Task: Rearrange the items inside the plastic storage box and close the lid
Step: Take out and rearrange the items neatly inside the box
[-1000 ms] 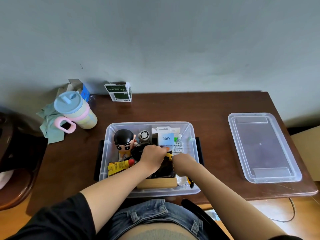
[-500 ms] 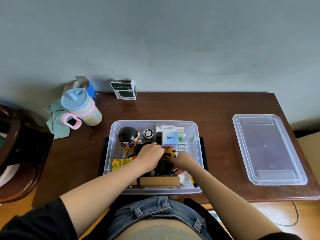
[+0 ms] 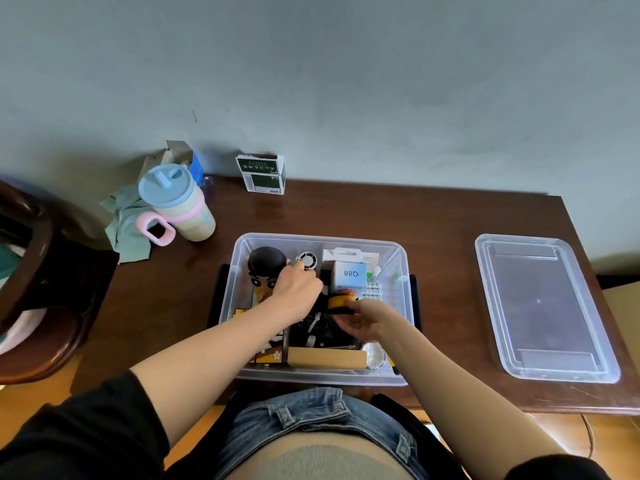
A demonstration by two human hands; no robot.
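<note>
Now both hands are digging in the clear storage box (image 3: 398, 341) mid-frame, the left hand (image 3: 294, 292) curled beside the figurine (image 3: 265, 271), the right hand (image 3: 360, 318) pinching a yellow-and-black item (image 3: 341, 302), lid (image 3: 543, 310) lying off at right.

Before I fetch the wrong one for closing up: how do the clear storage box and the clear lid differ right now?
The storage box is deep and sits in front of the person; the lid is flat and lies apart, on the table to the right. The box is full of items, with both hands inside; the lid is bare and untouched. Both are clear rectangular plastic with rounded corners.
</note>
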